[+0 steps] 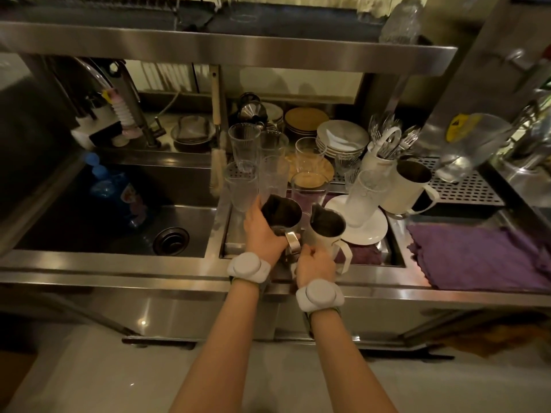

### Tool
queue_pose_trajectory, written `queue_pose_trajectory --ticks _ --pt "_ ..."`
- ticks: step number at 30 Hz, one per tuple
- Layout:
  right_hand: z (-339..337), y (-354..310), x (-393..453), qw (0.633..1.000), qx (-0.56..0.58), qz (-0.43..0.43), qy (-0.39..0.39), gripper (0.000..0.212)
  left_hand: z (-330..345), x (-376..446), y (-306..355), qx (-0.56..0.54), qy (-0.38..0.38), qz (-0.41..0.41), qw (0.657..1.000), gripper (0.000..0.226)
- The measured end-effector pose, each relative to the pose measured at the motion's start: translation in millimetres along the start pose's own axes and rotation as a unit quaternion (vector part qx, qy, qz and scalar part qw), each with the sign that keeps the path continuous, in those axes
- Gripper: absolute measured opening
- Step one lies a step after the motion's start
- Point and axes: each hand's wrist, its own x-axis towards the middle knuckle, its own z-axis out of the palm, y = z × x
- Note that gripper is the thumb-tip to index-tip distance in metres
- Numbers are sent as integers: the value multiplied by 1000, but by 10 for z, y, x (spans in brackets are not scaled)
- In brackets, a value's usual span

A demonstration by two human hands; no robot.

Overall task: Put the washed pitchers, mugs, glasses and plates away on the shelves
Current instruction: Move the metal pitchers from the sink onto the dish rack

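Here, steel pitcher [281,214] in left hand [262,234]

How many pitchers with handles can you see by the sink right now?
3: a steel pitcher gripped by the left hand, a white pitcher at the right hand, and a larger white pitcher behind, right. Glasses may hide others.

Mostly brushed steel, glass and glazed white ware.
Tabletop [387,293], sink [89,204] & shelf [238,52]: brushed stainless, semi-gloss w/ glare streaks. Near steel pitcher [281,214]: shiny metal, dark inside. White pitcher [325,231] beside it: smooth, coated-looking, metal inside. Glasses [244,144]: clear, ribbed. Plates [343,138] far right: glossy white, ceramic-looking. Cloth [477,257] near right: purple, fuzzy, matt. Perforated metal tray [471,189]: matt. Brush handle [215,96]: wood.
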Motion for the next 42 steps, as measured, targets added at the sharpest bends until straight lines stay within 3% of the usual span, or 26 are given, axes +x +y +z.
queue_pose_trajectory --ticks 5,10,13,16,19,21,24,27,30,33,35,39,42 --pt "48 -185 -80 996 59 49 -49 44 -240 -24 137 22 48 71 996 104" --pt "31 -454 -116 966 113 84 -215 30 -478 -137 195 -27 114 91 989 97" --pt "44 -668 -134 951 79 98 -281 37 -601 -225 143 -46 157 93 982 95" --pt "104 -799 -97 937 10 123 -328 40 -670 -284 82 -57 148 86 984 93" --pt "177 -829 -80 949 1 84 -303 26 -798 -287 13 -26 106 71 992 90" --pt "209 -799 -74 968 -37 8 -248 19 -934 -286 -2 15 78 63 995 81" --pt "245 -823 -55 977 -128 -98 -141 21 -1109 -321 57 54 160 56 984 41" --pt "273 -937 -62 973 -159 -147 -82 29 -1238 -307 193 108 249 44 961 29" --pt "299 -1025 -78 957 -188 -209 -68 29 -1326 -210 391 188 193 40 962 47" --pt "310 -1086 -95 934 -223 -269 -68 29 -1329 -130 561 274 63 -33 959 85" --pt "296 -1141 -117 921 -232 -305 -68 27 -1316 -106 608 323 20 -72 944 105" --pt "258 -1234 -140 903 -232 -353 -76 22 -1370 -68 648 295 25 -96 950 118" --pt "261 -1292 -146 918 -172 -344 -97 20 -1426 -65 618 247 48 -98 963 118"
